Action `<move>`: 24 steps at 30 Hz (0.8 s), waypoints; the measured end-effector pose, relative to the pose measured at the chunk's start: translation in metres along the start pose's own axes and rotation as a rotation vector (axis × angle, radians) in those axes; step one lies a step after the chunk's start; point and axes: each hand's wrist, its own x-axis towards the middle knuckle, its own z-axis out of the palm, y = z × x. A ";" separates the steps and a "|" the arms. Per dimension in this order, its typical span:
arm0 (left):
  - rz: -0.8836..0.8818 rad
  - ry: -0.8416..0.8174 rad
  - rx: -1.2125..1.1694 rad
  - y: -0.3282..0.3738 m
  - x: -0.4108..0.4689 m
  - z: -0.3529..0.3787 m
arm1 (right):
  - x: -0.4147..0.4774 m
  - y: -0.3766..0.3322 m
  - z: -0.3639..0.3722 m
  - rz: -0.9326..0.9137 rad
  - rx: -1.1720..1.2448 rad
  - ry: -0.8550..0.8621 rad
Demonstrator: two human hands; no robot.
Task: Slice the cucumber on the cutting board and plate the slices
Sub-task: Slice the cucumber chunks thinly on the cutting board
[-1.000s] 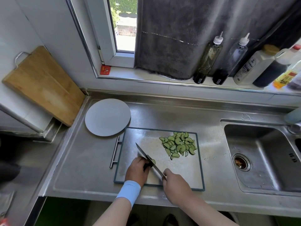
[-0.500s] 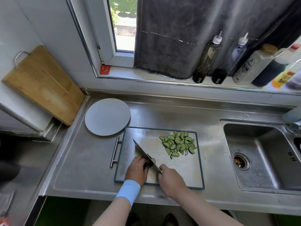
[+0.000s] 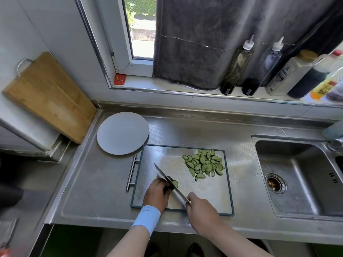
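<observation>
A steel cutting board (image 3: 152,156) with a dark rim lies on the counter. Near its front left, my left hand (image 3: 156,193) grips a short dark-green cucumber stub (image 3: 167,189), mostly hidden under my fingers. My right hand (image 3: 201,209) grips the handle of a knife (image 3: 168,181), whose blade points away to the left and sits against the stub, with one fresh slice (image 3: 175,183) on its right side. A heap of half-moon cucumber slices (image 3: 204,164) lies at the board's back right. An empty round grey plate (image 3: 122,133) sits behind the board's left corner.
A wooden board (image 3: 48,95) leans on the wall at the left. The sink (image 3: 297,175) lies to the right. Several bottles (image 3: 237,65) stand on the window ledge. A bar handle (image 3: 132,172) sticks out from the steel board's left side.
The knife blade rose and shifted left half a second ago, then came back down on the stub. A fresh slice now lies beside the blade. My left hand stayed put.
</observation>
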 end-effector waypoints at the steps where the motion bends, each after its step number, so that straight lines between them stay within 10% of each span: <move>1: -0.002 0.005 -0.006 0.000 0.000 0.000 | 0.002 0.000 0.000 0.004 0.012 -0.006; 24: 0.055 0.027 0.011 0.000 -0.002 -0.001 | 0.016 -0.012 0.004 0.032 0.013 -0.003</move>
